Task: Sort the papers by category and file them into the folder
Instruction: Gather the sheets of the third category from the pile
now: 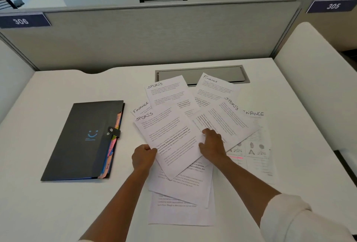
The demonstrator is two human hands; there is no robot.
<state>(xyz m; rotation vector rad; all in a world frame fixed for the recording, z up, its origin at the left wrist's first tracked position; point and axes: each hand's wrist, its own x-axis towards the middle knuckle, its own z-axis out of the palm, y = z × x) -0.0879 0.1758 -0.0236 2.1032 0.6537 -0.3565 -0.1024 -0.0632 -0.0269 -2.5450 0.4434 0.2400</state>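
A white rectangular tabletop [58, 203] fills the view, a grey fabric partition [154, 35] at twelve o'clock. At nine o'clock lies a closed dark grey snap-fastened folder [77, 145] with coloured tabs. At the centre, white printed papers [218, 94] headed SPORTS or FINANCE lie fanned and overlapping. The left hand [144, 156] pinches the nearest SPORTS sheet [172, 139] at its left edge, fingers curled; the right hand [212, 143] rests on the sheets at three o'clock, fingers bent downward
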